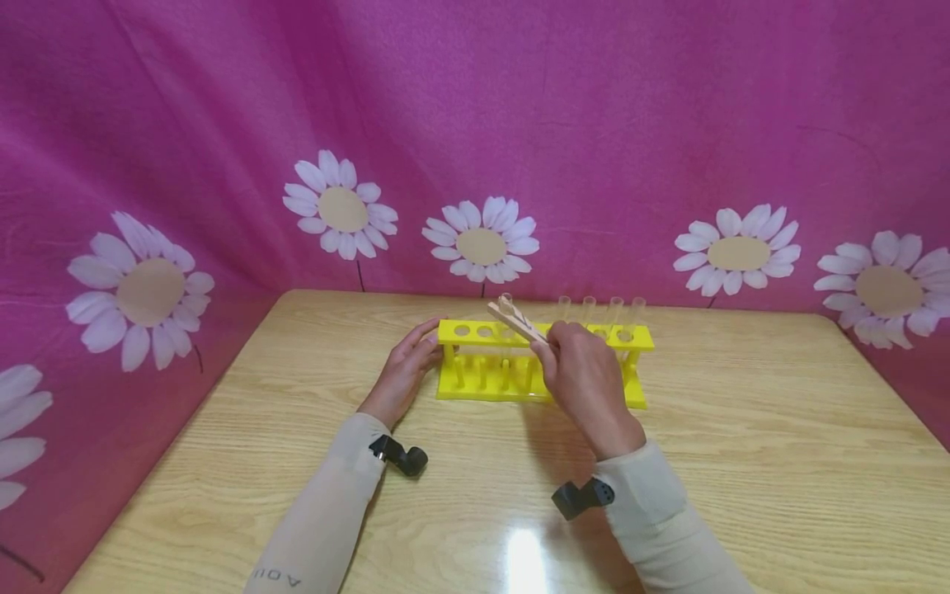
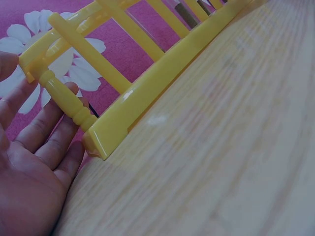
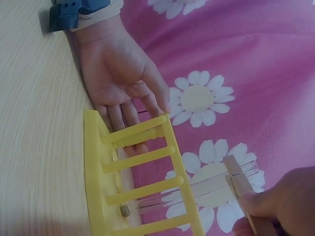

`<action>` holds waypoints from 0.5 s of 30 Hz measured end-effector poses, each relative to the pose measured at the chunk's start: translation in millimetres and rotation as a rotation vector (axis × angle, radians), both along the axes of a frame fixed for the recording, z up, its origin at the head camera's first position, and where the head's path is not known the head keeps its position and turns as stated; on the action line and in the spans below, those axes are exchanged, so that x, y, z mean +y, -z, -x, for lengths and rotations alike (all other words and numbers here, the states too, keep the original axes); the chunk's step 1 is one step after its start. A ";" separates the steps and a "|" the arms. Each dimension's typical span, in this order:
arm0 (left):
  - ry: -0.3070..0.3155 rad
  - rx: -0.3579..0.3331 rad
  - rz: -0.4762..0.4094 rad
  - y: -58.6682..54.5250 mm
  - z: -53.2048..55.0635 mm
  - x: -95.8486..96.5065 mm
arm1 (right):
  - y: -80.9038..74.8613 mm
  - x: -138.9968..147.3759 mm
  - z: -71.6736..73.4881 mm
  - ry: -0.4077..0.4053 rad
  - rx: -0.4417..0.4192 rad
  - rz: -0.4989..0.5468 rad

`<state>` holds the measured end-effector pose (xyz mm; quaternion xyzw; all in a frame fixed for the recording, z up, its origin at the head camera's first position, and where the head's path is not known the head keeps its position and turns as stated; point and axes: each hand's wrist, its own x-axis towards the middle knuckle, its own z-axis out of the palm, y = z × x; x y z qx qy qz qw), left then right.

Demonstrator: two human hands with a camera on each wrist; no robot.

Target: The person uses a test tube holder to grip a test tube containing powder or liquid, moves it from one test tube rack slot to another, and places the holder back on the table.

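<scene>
A yellow test tube rack (image 1: 482, 394) stands on the table. My left hand (image 1: 404, 367) holds its left end, with the thumb near the top plate and fingers behind the end post (image 2: 64, 96). My right hand (image 1: 590, 384) grips a wooden test tube clamp (image 1: 517, 322) above the rack. The clamp's jaws are around the upper part of a clear test tube (image 3: 252, 168). That tube passes down through a hole in the top plate, left of the middle. Several other clear tubes (image 1: 589, 307) stand in the rack's right half, partly hidden by my right hand.
The rack stands near the back of the wood-grain table (image 1: 297, 355). Behind it hangs a magenta cloth (image 1: 609, 148) printed with white daisies. Two holes (image 1: 473, 331) at the rack's left end hold no tubes. Upright pegs (image 1: 482, 375) rise from the base.
</scene>
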<state>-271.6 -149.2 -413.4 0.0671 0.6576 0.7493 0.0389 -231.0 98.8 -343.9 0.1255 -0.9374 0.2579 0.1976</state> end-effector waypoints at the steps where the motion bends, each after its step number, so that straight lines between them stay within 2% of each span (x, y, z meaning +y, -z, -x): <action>1: 0.001 -0.002 -0.001 -0.4 -0.3 0.0 | -0.3 -0.2 -0.2 0.000 0.005 0.008; 15: -0.001 -0.001 0.001 0.8 1.1 0.3 | -2.9 -0.1 -2.1 -0.002 0.141 0.062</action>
